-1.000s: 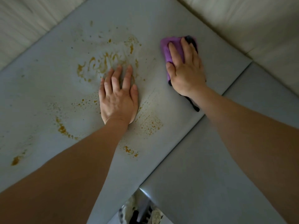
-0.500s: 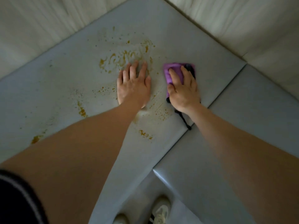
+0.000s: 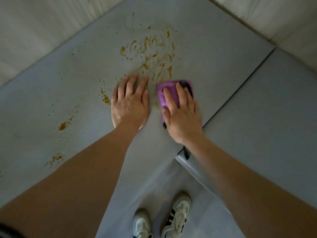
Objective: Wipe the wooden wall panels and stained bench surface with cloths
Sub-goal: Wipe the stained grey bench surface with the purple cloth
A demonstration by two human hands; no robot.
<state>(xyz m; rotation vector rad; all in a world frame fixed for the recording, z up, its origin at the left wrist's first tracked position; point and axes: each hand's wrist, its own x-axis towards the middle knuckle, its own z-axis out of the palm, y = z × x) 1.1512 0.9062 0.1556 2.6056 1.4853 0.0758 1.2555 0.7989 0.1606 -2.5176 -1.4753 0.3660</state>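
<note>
One purple cloth (image 3: 167, 93), folded into a small pad with a dark edge showing at its far right corner, is pressed flat on the grey bench surface (image 3: 214, 54), just short of the thickest brown stains (image 3: 151, 48). It is covered for the most part by the right hand (image 3: 181, 115), whose fingers are laid out nearly straight over it; nothing is clenched. A dark strand of the cloth is seen trailing from beneath the right wrist, over the bench edge. The left hand (image 3: 129, 103) is laid palm down on the bare bench just beside the cloth, fingers straight and slightly spread, with nothing grasped.

The stains are seen as smeared ochre streaks and droplets beyond both hands, with smaller blotches scattered toward the left of the bench. A second grey bench section (image 3: 274, 117) is met at a dark seam on the right. Pale wooden wall panels (image 3: 42, 26) are set behind both sections.

Two white shoes (image 3: 178, 217) with dark stripes are seen on the floor below. No legible writing can be made out anywhere.
</note>
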